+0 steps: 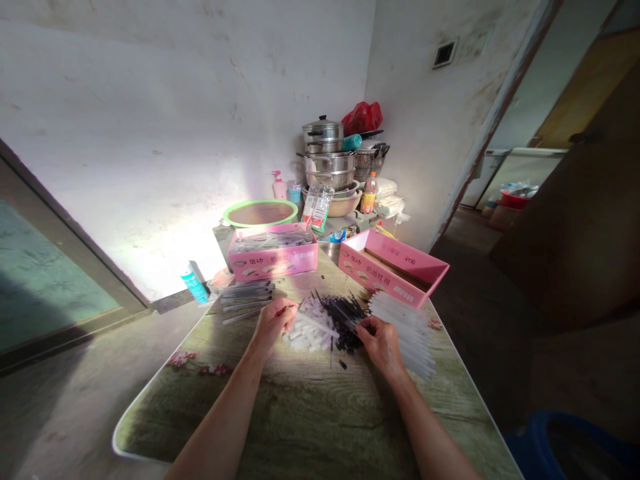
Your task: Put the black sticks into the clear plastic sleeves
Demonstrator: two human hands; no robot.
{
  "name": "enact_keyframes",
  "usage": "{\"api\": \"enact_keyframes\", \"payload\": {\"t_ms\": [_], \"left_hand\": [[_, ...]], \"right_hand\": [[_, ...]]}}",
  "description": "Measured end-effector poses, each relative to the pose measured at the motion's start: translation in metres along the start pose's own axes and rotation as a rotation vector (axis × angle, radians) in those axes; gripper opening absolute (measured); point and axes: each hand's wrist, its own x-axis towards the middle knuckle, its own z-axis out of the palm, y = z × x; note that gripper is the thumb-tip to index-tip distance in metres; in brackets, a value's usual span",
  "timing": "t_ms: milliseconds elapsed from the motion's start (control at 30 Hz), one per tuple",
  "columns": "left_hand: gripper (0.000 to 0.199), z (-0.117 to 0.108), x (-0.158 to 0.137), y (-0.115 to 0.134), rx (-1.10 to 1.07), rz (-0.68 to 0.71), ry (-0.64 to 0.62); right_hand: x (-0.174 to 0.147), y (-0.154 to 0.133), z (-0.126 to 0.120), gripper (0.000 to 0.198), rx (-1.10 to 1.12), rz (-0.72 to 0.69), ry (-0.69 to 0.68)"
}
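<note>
My left hand is closed in a pinch, with a slim translucent tube slanting from its fingertips down to the right. A small dark tip also shows by those fingers. Thumb and fingers of my right hand are pinched together at the edge of a heap of thin black sticks; what they grip is too small to make out. Between my hands lies a pile of short white pieces. Long clear tubes are spread to the right, and greyish filled tubes lie on the left.
Two pink boxes stand at the table's back: the left box holds many tubes, the right box shows its brown inside. Behind are a green-rimmed basin, stacked pots and a bottle. A blue tub is at lower right.
</note>
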Motion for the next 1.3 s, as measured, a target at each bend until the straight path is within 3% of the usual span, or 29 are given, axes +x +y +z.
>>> {"api": "enact_keyframes", "payload": {"t_ms": [100,167,267,367,500,700,900,1033,1200,1300], "left_hand": [[0.019,0.000,-0.001,0.001,0.006,-0.004,-0.013],[0.019,0.001,-0.001,0.000,0.009,0.006,-0.031],[0.021,0.003,-0.003,-0.002,0.015,0.034,-0.074],[0.022,0.006,-0.005,0.000,0.024,0.064,-0.119],[0.023,0.010,-0.008,0.005,0.058,0.100,-0.160],[0.023,0.007,-0.006,0.004,0.136,0.082,-0.115],[0.029,-0.009,0.000,0.000,0.034,0.024,0.014],[0.024,-0.004,0.001,-0.001,0.155,0.095,0.042],[0.015,0.003,0.001,-0.006,0.387,0.245,-0.025],[0.014,0.003,0.000,-0.008,0.450,0.280,-0.083]], "right_hand": [[-0.002,-0.002,0.000,0.017,-0.236,0.016,0.024],[-0.004,-0.006,-0.002,0.020,-0.229,-0.009,0.031],[-0.008,-0.014,-0.004,0.039,-0.024,-0.105,-0.011],[-0.010,-0.016,-0.003,0.051,0.179,-0.110,-0.153],[-0.010,-0.012,0.005,0.048,0.414,0.064,-0.328],[-0.009,-0.010,0.003,0.041,0.614,0.119,-0.332],[-0.003,-0.008,-0.014,0.033,0.597,0.046,-0.096],[0.001,-0.005,-0.023,0.036,0.453,0.012,0.121],[0.006,0.011,-0.051,0.044,0.025,-0.031,0.438],[0.009,0.022,-0.071,0.046,-0.309,0.093,0.518]]}}
